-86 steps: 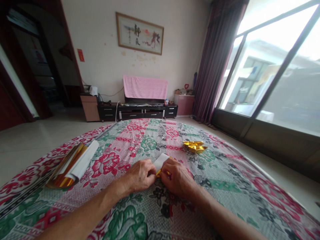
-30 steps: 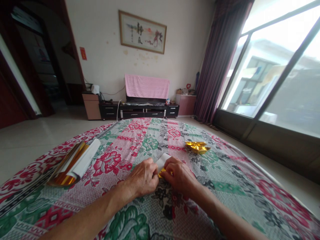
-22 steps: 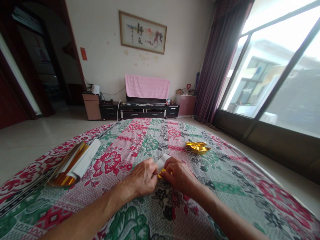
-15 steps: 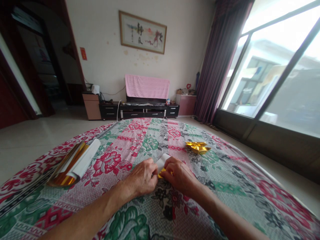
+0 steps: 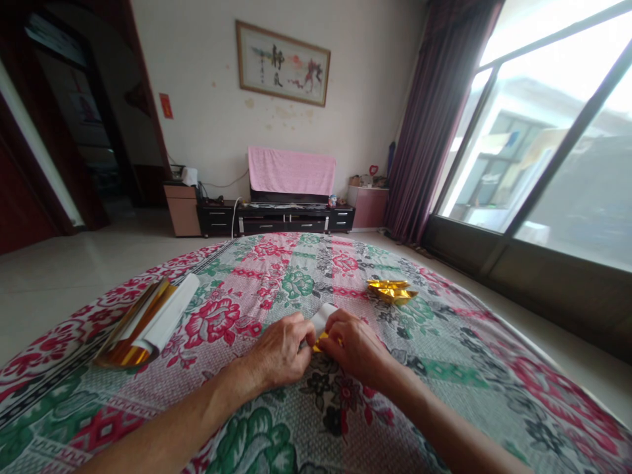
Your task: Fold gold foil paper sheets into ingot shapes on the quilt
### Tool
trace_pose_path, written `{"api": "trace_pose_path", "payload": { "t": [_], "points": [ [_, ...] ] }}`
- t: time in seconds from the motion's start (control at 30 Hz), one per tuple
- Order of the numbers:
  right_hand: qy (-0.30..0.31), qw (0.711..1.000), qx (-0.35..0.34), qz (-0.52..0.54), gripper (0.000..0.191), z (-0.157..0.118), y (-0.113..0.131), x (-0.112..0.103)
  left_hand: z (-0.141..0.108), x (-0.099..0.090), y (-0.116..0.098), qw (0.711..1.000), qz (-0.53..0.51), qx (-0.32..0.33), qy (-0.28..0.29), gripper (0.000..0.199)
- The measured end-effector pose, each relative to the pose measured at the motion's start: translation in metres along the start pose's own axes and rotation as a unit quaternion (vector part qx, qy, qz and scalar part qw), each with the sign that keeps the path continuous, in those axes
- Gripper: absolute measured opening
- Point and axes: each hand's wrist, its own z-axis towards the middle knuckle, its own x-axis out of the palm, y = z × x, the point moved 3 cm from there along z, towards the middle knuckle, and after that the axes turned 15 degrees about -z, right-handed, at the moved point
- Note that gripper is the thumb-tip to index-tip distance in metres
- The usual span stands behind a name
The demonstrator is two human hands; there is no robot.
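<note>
Between my hands is a sheet of gold foil paper (image 5: 322,317), its white back facing up and a gold part folded over at the near edge. My left hand (image 5: 284,349) has its fingers curled on the paper's left side. From the right, my right hand (image 5: 354,345) pinches the paper, thumb against the gold part. Both hands rest low over the table, and my fingers hide much of the paper. Beyond my right hand lie folded gold paper ingots (image 5: 392,291), close together.
A curled stack of gold and white paper sheets (image 5: 148,322) lies at the left. The floral tablecloth (image 5: 257,421) covers the round table. Farther off stand a low black TV cabinet (image 5: 296,220), a pink cloth (image 5: 291,171) over a screen, and a window at right.
Very little differs. The fingers of my left hand have shifted slightly at the paper's edge; my right hand keeps its pinch in the same place.
</note>
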Motion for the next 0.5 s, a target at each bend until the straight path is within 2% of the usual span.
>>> {"api": "trace_pose_path", "payload": {
  "t": [0.2, 0.5],
  "points": [
    [0.002, 1.0, 0.003, -0.007, 0.019, 0.0, -0.0011, -0.0006, 0.0001, -0.0014, 0.0, 1.0, -0.013, -0.009, 0.016, 0.019],
    [0.0, 1.0, 0.006, -0.008, 0.019, 0.0003, -0.0016, 0.0015, 0.001, -0.0019, -0.0021, 1.0, -0.006, -0.015, 0.01, 0.02]
  ]
}}
